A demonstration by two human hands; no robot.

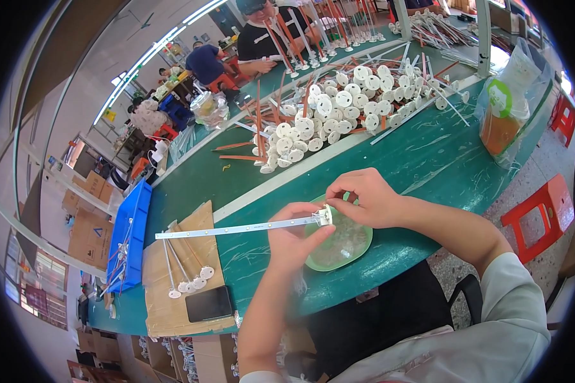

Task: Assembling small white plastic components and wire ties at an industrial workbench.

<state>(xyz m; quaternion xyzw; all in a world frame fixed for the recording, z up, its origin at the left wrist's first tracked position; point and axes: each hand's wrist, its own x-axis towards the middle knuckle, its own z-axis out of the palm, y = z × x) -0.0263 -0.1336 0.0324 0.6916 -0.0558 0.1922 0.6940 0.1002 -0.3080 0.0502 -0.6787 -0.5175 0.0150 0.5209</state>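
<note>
My left hand [289, 239] grips a long LED strip [236, 229] by its right end, just below a white round end cap [326, 216]. The strip points left, over the cardboard. Close to the cap, my right hand [369, 198] is closed in a pinch; what lies between its fingertips is too small to make out. Beneath both hands sits a light green bowl [331, 266] with small pale contents. Several strips with white round caps [200, 283] lie on a cardboard sheet [160, 313], beside a black phone [209, 304].
A large heap of white-capped strips [344, 99] covers the bench's far side. At left stands a blue bin [133, 239]; at right, a plastic bag [501, 121]. A red stool [543, 214] is beyond my right arm. Across the bench sits a person [255, 41].
</note>
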